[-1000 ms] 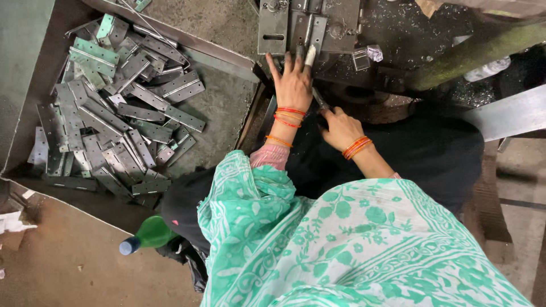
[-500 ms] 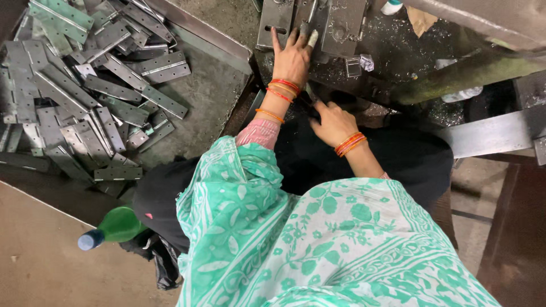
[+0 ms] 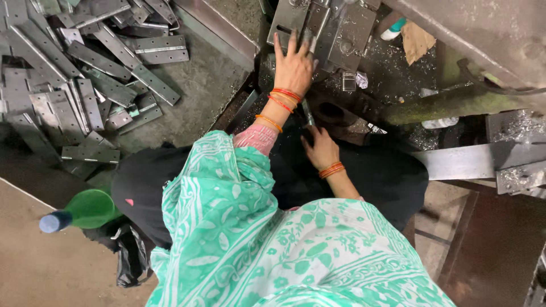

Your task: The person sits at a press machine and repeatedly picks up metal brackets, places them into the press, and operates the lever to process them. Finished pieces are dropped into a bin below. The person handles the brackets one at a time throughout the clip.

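left hand point(image 3: 294, 67) lies flat, fingers spread, on a grey metal plate point(image 3: 289, 20) set in the machine block point(image 3: 347, 40) at the top edge of the view; it presses the plate and does not pinch it. orange and red bangles point(image 3: 284, 95) sit on that wrist. right hand point(image 3: 322, 149) is lower, near the person's lap, fingers loosely curled round the lower end of a thin metal rod point(image 3: 307, 113) that runs up toward the left wrist; how firmly it is held cannot be told. orange bangles point(image 3: 331, 169) on that wrist too.

metal chips point(image 3: 392, 62) lie scattered on the machine bed to the right of the block. a heap of grey hinge-like strips point(image 3: 74, 68) fills the tray point(image 3: 216, 25) at the upper left corner, well apart from both hands. a green bottle with a blue cap point(image 3: 79, 211) lies at the left edge, beside a black bag point(image 3: 132, 256). the person wears a green and white patterned cloth point(image 3: 267, 244).
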Motion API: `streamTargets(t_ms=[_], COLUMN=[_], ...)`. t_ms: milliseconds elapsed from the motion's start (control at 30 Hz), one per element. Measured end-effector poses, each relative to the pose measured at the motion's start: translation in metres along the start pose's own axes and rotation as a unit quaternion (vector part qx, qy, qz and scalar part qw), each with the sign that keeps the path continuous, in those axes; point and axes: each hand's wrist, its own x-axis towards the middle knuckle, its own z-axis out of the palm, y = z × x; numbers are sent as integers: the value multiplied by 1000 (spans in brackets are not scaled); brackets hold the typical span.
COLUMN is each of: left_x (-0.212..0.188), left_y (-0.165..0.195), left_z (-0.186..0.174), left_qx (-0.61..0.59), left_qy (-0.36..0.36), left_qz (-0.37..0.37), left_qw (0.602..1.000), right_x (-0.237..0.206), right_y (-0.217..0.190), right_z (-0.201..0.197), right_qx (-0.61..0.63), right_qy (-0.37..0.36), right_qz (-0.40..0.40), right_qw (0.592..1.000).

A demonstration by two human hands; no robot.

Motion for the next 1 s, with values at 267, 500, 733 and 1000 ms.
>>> streamTargets(t_ms=[267,500,733,1000], left_x=[41,40,31,42], left_y=[12,10,19,14], left_z=[25,29,17,34], left_qx=[36,36,78,36], left_qy=[-34,-34,-38,-27], left_qz=[-61,-48,-18,-21], left_qw=[997,998,996,999], right_x=[26,-2,40,17], right_y=[-10,-6,-19,0], right_z=[-42,-7,-70,-23], right_qx=[-72,11,-57,-55], right_qy=[-43,21,-69,-19], right_qz=[15,17,-25,14], right_qw=[996,1000,996,998])
